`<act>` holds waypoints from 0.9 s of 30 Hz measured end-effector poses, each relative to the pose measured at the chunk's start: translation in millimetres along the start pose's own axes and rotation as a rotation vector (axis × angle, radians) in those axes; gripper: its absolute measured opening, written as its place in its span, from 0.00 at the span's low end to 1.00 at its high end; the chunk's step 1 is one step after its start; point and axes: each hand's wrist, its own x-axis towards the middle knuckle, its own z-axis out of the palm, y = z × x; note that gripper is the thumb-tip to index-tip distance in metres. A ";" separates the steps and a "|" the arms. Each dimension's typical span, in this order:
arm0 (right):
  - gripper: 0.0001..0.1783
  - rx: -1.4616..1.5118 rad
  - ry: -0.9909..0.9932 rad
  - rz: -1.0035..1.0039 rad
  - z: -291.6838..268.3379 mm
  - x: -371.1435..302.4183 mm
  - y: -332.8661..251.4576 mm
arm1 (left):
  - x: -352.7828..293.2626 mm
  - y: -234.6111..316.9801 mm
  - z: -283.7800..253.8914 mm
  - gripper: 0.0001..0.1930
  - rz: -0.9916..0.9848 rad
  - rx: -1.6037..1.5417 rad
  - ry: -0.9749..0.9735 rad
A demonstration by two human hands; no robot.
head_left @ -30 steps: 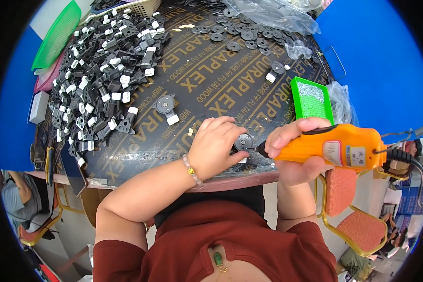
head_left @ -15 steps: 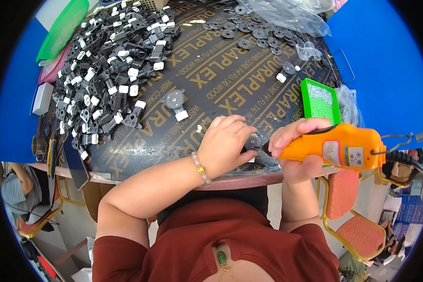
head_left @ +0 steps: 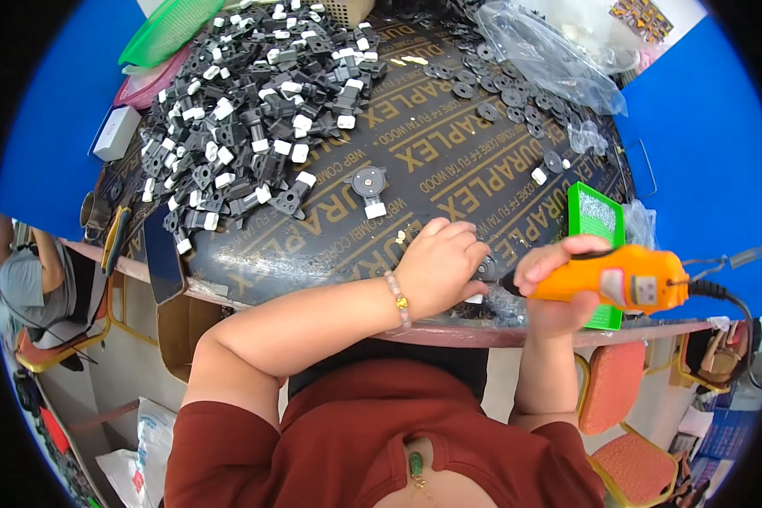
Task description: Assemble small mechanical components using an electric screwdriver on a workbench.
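Note:
My right hand (head_left: pixel 559 275) is wrapped round an orange electric screwdriver (head_left: pixel 631 279), its cord running off to the right. The dark tip points left at a small black part with a round disc (head_left: pixel 485 267) near the table's front edge. My left hand (head_left: pixel 440 267) is closed on that part, fingers curled over it and thumb at its near side; much of it is hidden. A bit of white (head_left: pixel 474 299) shows below the thumb. Farther up lies a similar black part with a disc and a white tab (head_left: pixel 369 184). Whether the tip touches a screw cannot be made out.
A large heap of black parts with white tabs (head_left: pixel 254 127) covers the left. Loose black discs (head_left: pixel 512 93) lie far right beside a clear plastic bag (head_left: pixel 559 59). A green tray (head_left: pixel 597 216) of small silvery pieces stands right; a phone (head_left: pixel 162 254) and pliers (head_left: pixel 114 241) lie left.
The whole view has shifted, so the table things appear farther right and lower. Both hands keep their hold, and the screwdriver stays pointed at the part.

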 end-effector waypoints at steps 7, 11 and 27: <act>0.39 -0.329 0.148 -0.267 -50.3 -14.3 -56.8 | 22.3 -20.8 -85.8 0.32 -0.200 0.557 -0.130; 0.35 -0.378 0.249 -0.295 -74.9 -21.4 -74.5 | 80.3 -10.3 -65.5 0.25 0.018 0.267 -0.039; 0.35 -0.496 0.472 -0.255 -131.3 -10.3 -68.6 | 166.4 -43.4 36.1 0.12 0.179 0.128 -0.120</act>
